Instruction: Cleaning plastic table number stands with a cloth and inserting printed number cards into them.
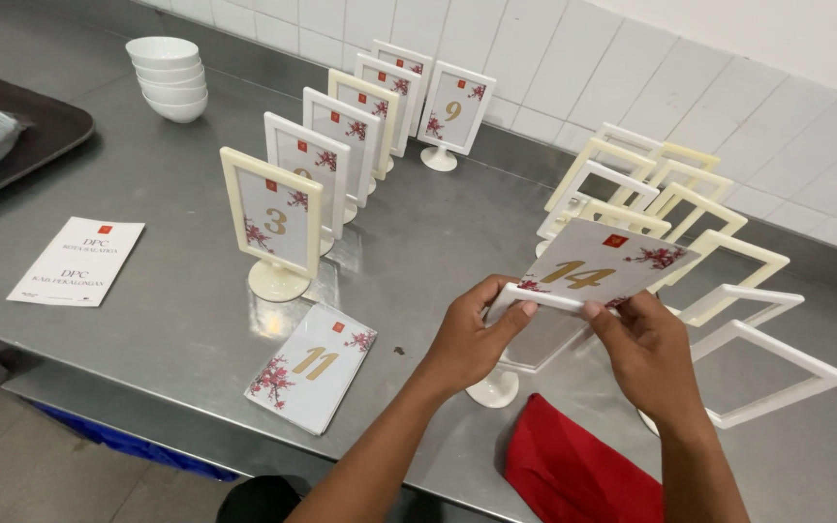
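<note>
My left hand (470,341) and my right hand (643,351) both grip the top edge of a white sign-holder frame (535,334) that stands on a round base (492,388). A grey number card (604,261) with gold digits and red blossoms sits partly inside the frame's top slot, tilted away from me. Another number card (313,366) lies flat on the steel counter (167,320) to the left of my left forearm.
A row of filled frames (341,145) runs back from the front one (273,221). Several empty frames (690,223) lean at the right. A red cloth (573,475), stacked white bowls (169,77), a dark tray (41,131) and a white paper (77,261) also sit here.
</note>
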